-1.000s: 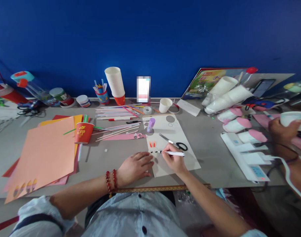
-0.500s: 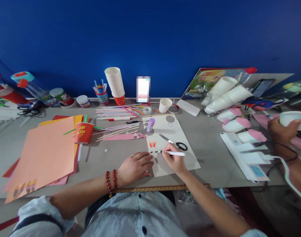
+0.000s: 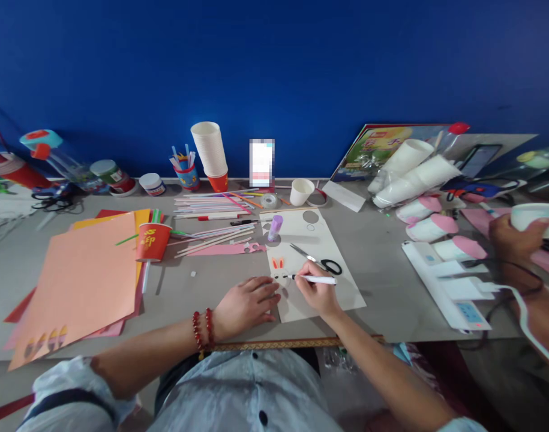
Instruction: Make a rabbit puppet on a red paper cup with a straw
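My right hand [image 3: 317, 288] grips a white marker [image 3: 318, 279], its dark tip at a small rabbit face [image 3: 278, 271] with orange-red ears and two black eyes. The face lies on a white sheet of paper [image 3: 330, 297], which has round holes cut near its far edge. My left hand [image 3: 249, 305] rests flat, fingers stretched, on the sheet's left edge beside the face. Black-handled scissors [image 3: 330, 266] lie open on the sheet just beyond my right hand. A purple glue stick [image 3: 275, 228] stands on its far left part.
Orange paper sheets [image 3: 89, 270] and a red paper cup [image 3: 153, 242] lie left. Paper sticks [image 3: 211, 204], a tall cup stack [image 3: 210, 150] and a white cup [image 3: 302, 192] are behind. At right are a power strip [image 3: 449, 288] and another person's hand [image 3: 515, 234] holding a cup.
The marker has shifted very slightly at the rabbit face. My left hand stays in place, and the things on the table have not visibly moved.
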The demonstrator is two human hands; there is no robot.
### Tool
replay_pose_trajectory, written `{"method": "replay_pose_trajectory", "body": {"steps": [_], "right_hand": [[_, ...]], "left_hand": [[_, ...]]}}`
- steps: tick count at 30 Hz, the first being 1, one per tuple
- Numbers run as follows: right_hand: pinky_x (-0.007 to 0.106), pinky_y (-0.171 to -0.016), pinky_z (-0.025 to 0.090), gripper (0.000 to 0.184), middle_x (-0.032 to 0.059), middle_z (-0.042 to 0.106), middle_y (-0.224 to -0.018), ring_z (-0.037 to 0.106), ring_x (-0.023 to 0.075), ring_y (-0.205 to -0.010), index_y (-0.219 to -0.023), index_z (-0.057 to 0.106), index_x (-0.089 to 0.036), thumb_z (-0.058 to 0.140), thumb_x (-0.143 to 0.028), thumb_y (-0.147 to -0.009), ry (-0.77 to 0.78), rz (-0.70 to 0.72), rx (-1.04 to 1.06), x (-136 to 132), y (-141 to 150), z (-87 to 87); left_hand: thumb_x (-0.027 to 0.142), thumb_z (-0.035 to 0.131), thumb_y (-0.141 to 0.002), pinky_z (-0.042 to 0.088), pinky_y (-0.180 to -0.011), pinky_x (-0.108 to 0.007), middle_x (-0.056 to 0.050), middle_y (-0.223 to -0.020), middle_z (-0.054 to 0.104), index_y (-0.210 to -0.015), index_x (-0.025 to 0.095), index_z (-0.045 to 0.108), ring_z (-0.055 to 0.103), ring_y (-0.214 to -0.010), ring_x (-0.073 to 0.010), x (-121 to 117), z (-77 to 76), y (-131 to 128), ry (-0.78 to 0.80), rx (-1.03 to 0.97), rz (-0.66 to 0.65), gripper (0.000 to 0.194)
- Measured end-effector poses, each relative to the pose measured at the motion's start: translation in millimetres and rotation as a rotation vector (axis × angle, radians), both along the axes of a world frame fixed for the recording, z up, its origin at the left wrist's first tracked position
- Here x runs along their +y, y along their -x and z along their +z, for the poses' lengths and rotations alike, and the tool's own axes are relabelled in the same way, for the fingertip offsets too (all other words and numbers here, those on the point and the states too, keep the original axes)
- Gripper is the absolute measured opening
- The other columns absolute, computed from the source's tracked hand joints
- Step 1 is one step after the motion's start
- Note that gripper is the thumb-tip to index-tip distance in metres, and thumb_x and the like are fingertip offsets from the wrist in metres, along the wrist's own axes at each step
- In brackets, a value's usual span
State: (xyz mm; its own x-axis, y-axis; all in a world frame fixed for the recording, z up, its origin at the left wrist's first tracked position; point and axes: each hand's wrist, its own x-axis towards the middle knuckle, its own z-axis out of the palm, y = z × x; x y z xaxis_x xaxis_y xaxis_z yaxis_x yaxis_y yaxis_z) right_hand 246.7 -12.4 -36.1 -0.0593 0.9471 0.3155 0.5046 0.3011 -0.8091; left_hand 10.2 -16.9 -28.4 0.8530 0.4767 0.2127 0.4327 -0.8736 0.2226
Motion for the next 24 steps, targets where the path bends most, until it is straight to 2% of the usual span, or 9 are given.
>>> {"method": "replay_pose_trajectory", "body": {"steps": [10,20,24], "right_hand": [[0.024,-0.048,0.033,0.018,-0.0051,0.046,-0.054,0.041,0.0119,-0.048,-0.067,0.048,-0.022,0.054,-0.019,-0.084,0.007,0.005,0.018,-0.5,0.0,2.4],[0.025,-0.049,0.040,0.012,-0.0029,0.056,-0.060,0.053,0.0140,-0.052,-0.081,0.051,-0.022,0.056,-0.028,-0.090,0.122,-0.026,0.292,-3.0,-1.8,-1.5],[0.024,-0.051,0.044,0.012,-0.0008,0.062,-0.066,0.059,0.0147,-0.057,-0.090,0.053,-0.022,0.060,-0.032,-0.091,0.107,-0.073,0.371,-3.8,-3.1,0.3]], "left_hand": [[0.045,0.052,-0.096,0.047,-0.105,-0.040,-0.010,-0.134,0.060,-0.124,0.017,0.061,0.051,-0.127,-0.0260,0.0,2.5,-0.1,-0.009,-0.006,-0.003,0.041],[0.045,0.053,-0.095,0.048,-0.104,-0.043,-0.011,-0.135,0.059,-0.124,0.017,0.061,0.050,-0.128,-0.0270,-1.3,2.5,-0.4,0.026,-0.012,0.012,0.040],[0.047,0.053,-0.095,0.048,-0.105,-0.042,-0.011,-0.135,0.058,-0.123,0.018,0.061,0.051,-0.128,-0.0265,-1.8,1.8,-0.5,0.034,-0.027,0.027,0.041]]}}
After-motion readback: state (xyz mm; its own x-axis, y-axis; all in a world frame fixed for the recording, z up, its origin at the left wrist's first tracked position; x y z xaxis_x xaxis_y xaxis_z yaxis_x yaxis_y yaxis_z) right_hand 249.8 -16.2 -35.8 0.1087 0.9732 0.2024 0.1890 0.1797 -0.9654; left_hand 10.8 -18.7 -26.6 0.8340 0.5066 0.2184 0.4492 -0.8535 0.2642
